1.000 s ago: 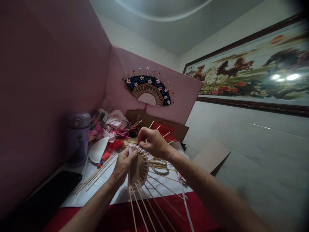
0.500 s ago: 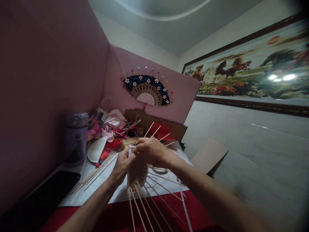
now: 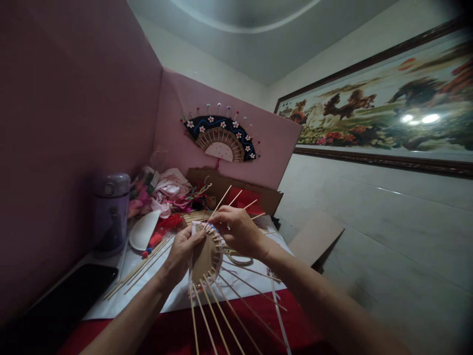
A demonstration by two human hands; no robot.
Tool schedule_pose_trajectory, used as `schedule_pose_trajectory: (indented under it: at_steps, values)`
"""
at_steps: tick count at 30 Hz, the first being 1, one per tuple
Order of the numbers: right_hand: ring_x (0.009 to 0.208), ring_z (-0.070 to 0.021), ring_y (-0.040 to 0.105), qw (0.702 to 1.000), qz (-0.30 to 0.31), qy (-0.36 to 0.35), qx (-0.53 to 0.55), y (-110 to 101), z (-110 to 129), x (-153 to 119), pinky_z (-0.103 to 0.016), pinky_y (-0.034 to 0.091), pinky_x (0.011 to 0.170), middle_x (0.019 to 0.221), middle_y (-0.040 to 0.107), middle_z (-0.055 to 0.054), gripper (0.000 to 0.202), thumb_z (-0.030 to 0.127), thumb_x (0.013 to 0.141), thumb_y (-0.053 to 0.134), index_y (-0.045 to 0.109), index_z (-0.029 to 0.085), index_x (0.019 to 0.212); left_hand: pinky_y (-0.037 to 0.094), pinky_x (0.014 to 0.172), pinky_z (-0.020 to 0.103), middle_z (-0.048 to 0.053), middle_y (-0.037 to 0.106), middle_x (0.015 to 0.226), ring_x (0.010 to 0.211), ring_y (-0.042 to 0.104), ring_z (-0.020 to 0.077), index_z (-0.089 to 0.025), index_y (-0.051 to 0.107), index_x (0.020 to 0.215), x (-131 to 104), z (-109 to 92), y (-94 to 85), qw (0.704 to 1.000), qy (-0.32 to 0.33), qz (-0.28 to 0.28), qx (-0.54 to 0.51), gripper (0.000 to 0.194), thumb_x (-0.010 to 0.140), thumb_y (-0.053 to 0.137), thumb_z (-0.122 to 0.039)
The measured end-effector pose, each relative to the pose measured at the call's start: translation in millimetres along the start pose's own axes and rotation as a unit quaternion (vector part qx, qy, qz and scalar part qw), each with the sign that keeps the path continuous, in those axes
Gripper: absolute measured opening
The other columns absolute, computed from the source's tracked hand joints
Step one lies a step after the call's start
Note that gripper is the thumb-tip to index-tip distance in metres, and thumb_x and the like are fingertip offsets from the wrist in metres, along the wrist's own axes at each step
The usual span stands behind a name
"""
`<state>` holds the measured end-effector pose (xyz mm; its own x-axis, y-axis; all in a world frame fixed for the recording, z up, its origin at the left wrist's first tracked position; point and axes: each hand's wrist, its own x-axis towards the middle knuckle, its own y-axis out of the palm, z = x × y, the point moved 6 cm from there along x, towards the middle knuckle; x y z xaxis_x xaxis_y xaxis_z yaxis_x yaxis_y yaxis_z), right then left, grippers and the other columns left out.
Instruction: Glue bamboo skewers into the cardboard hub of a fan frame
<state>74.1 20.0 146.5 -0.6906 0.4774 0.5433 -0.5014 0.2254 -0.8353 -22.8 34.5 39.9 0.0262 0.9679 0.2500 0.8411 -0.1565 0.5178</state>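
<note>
My left hand [image 3: 181,250] grips the straight edge of a half-round cardboard piece [image 3: 204,259], thumb on its face. Thin wooden sticks [image 3: 220,323] fan out from the curved rim, several of them toward me. At the top corner, my right hand [image 3: 239,228] has thumb and forefinger pinched around the base of a wooden stick [image 3: 223,195] that points up and away. More stick ends show beyond its knuckles. A white, patterned edging runs along the cardboard's border. The right hand's lower fingers are curled and partly hidden.
Scissors [image 3: 238,257] lie behind the right wrist. Loose sticks [image 3: 142,266], a white half plate [image 3: 145,230], a purple bottle [image 3: 111,212] and a black phone [image 3: 94,274] are at left. A decorated fan [image 3: 221,133] hangs on the pink board behind.
My right fingers have shifted slightly right and opened a gap from the left hand, so more of the cardboard's top edge shows. The whole view has drifted a little.
</note>
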Motion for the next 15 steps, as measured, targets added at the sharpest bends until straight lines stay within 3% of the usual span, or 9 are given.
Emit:
schedule_pose_trajectory:
  at_steps: [10, 15]
  values:
    - [0.070, -0.0151, 0.058, 0.987, 0.058, 0.027, -0.149, 24.5, 3.4, 3.7, -0.025, 0.037, 0.061, 0.077, 0.064, -0.004, 0.018, 0.022, 0.078, 0.047, 0.065, 0.019, 0.077, 0.042, 0.054, 0.022, 0.000, 0.062, 0.066, 0.056, 0.056, 0.0121, -0.016, 0.059, 0.076, 1.2, 5.5, -1.1, 0.999, 0.014, 0.020, 0.039, 0.012, 0.070, 0.059, -0.027]
    - [0.073, -0.0179, 0.061, 0.981, 0.061, 0.070, -0.168, 27.2, 3.0, 8.7, -0.027, 0.038, 0.062, 0.077, 0.067, -0.006, 0.020, 0.024, 0.076, 0.047, 0.066, 0.017, 0.077, 0.040, 0.059, 0.022, -0.001, 0.060, 0.070, 0.063, 0.052, 0.0121, -0.016, 0.059, 0.078, 2.5, 0.2, -0.9, 0.993, 0.069, 0.021, 0.097, 0.013, 0.075, 0.056, -0.029]
